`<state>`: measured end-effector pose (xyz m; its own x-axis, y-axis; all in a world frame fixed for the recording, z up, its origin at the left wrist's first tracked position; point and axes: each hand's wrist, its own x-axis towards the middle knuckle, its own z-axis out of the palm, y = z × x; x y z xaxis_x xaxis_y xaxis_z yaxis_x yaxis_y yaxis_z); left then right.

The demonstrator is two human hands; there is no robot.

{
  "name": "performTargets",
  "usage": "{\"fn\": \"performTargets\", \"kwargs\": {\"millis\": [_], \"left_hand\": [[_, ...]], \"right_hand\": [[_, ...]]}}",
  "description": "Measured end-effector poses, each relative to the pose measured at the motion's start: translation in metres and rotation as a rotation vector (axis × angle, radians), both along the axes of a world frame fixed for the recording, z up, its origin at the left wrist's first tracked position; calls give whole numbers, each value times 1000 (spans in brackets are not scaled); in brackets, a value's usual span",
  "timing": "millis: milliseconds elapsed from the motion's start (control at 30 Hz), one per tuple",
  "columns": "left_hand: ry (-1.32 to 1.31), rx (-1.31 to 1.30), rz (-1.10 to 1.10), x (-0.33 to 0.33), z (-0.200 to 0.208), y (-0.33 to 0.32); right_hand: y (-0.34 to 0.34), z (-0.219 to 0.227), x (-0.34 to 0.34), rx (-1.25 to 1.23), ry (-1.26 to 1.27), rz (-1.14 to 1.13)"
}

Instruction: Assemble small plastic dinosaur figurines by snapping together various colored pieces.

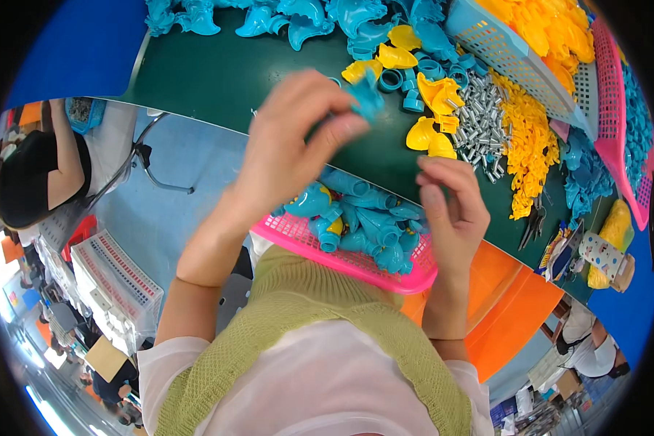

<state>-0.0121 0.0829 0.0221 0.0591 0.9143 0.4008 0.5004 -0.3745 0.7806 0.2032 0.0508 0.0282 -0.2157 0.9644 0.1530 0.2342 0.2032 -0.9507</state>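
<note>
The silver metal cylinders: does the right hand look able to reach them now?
Probably yes: the right hand, with nothing visible in its grasp, is near the silver metal cylinders, and their pile looks uncovered.

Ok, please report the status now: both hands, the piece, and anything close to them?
Left hand holding blue piece, motion-blurred. Right hand half-open, nothing visible in it. Close by: pink basket of blue parts, loose yellow pieces.

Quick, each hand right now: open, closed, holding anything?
Left hand: closed, holding a blue plastic piece, blurred.
Right hand: loosely open, fingers half curled, nothing visible in it.
</note>
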Motion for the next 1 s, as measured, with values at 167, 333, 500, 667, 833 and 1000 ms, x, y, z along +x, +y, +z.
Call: {"fn": "performTargets", "kwargs": {"millis": [167, 333, 500, 667, 833, 1000], "left_hand": [[-93, -115, -213, 18, 16, -27], [-80, -182, -441, 8, 22, -39], [-104, -357, -426, 13, 30, -47], [307, 1, -166, 9, 30, -34], [-259, -465, -368, 19, 14, -41], [-531, -628, -231, 19, 11, -42]], "right_hand": [[-6, 4, -26, -18, 159, 103], [-3, -1, -21, -4, 159, 22], [-1, -1, -23, -30, 166, 5], [1, -6, -22, -135, 183, -165], [-5, 0, -18, -122, 148, -116], [12, -11, 17, 224, -250, -323]]}}
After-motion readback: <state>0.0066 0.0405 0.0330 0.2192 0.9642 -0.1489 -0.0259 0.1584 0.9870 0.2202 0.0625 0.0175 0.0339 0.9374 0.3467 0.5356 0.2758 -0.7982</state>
